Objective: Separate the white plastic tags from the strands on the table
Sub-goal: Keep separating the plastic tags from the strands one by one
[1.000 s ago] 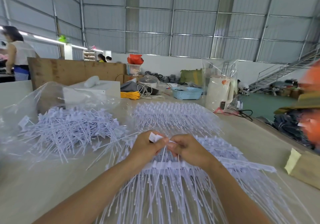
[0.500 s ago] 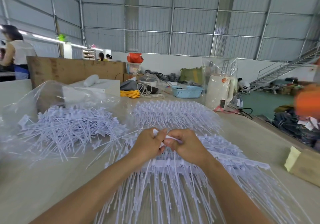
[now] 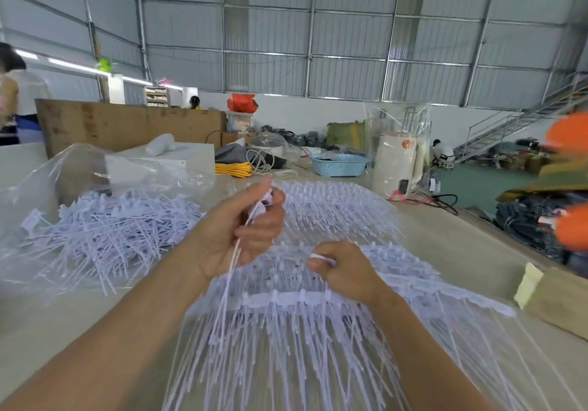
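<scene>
Strands (image 3: 286, 340), thin, white, fanned beneath tag strip (image 3: 270, 299)

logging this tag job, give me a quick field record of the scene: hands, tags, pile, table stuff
left hand: raised, grips a pulled white tag strand
right hand: low, pinches a white piece at the tag strips
tag strips: fanned out on the table, still joined
loose tag pile: left of the hands, on a clear plastic bag
behind: blue basket, yellow cord
</scene>
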